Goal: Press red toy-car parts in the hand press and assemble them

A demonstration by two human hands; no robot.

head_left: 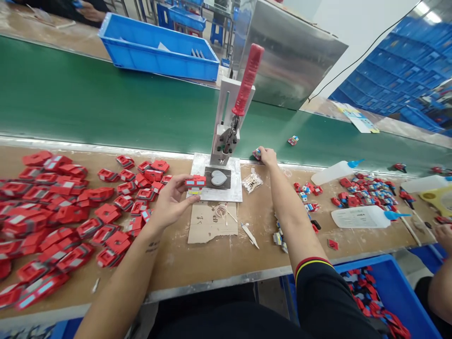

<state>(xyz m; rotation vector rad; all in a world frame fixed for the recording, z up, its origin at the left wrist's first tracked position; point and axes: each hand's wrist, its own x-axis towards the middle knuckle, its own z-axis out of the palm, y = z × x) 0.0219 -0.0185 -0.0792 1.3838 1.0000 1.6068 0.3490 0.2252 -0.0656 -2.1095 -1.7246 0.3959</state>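
Observation:
My left hand [173,200] is closed on a red toy vehicle part [195,183] with light blue windows and a yellow patch, held at the left edge of a white base plate [233,193]. On that plate stands a toggle press with a red handle [247,80], and a grey heart shape [218,178] lies on its dark block. My right hand [268,157] reaches to the right of the press, its fingers closed on a small colourful toy piece [257,153] at the green belt's near edge.
Many red parts [70,202] cover the table's left. Glue bottles [363,217], small assembled pieces [374,190] and a blue bin [399,287] are right. A torn cardboard [212,226] lies in front. Behind the green belt [158,113] is a blue crate [158,52]. Other people's hands show at the edges.

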